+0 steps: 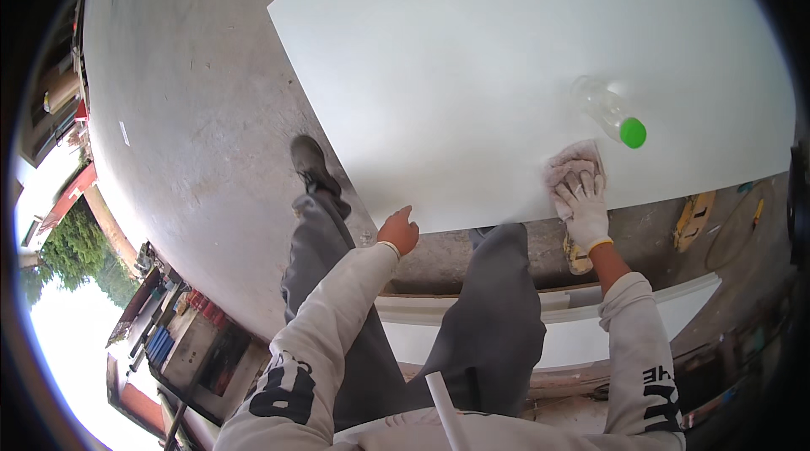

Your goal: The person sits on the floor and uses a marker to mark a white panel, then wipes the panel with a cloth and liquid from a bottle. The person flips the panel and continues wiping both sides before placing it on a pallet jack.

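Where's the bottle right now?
In the head view, the bottle is right of centre on the white panel, just beyond and slightly right of the cloth under the gloved right hand.

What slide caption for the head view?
Gloved right hand on a pinkish cloth atop a white panel, near a clear green-capped bottle.

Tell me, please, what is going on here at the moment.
A person is bent over a large white panel, their gloved right hand spread on a pale cloth near the panel's near edge. Their bare left hand is by the same edge, further left, holding nothing visible; whether it touches the panel is unclear. A clear bottle with a green cap is on the panel, just beyond the cloth.
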`<state>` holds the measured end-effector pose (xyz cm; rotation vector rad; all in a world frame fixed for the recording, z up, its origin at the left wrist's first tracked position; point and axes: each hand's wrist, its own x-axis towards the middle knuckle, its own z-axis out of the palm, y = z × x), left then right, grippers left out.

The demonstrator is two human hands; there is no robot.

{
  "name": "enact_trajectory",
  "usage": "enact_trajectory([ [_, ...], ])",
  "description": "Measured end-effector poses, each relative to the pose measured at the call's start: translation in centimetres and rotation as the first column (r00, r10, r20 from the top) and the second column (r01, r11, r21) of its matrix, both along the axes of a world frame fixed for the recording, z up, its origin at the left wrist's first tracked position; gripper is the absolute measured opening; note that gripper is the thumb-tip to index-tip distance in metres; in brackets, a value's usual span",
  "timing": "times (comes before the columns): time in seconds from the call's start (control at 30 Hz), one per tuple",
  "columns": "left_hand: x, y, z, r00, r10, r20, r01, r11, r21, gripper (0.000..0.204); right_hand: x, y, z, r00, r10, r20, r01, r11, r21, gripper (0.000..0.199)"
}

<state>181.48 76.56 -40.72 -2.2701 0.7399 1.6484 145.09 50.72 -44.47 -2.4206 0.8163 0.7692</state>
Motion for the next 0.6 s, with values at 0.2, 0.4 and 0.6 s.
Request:
enact_trajectory([
  [0.2, -3.9, -1.5, -2.1, 0.994, -0.098, 0.056, 0.1, 0.994, -0.035, 0.076, -6.1, 2.7, 0.3, 0.916, -0.28, -0.289, 0.218, 0.949, -0.228, 0.066],
  [0.4, -8.0, -2.7, -4.4, 0.975, -0.12, 0.187, 0.137, 0.987, -0.08, 0.086, -2.0, 6.8, -1.7, 0.887, -0.462, 0.011, 0.446, 0.848, -0.287, 0.065],
  [0.6, -10.8, 4.1, -1.9, 0.946, -0.298, -0.126, 0.311, 0.946, 0.096, 0.065, 5.3, 15.0, 5.1, 0.325, -0.858, -0.397, 0.807, 0.033, 0.59, 0.032],
])
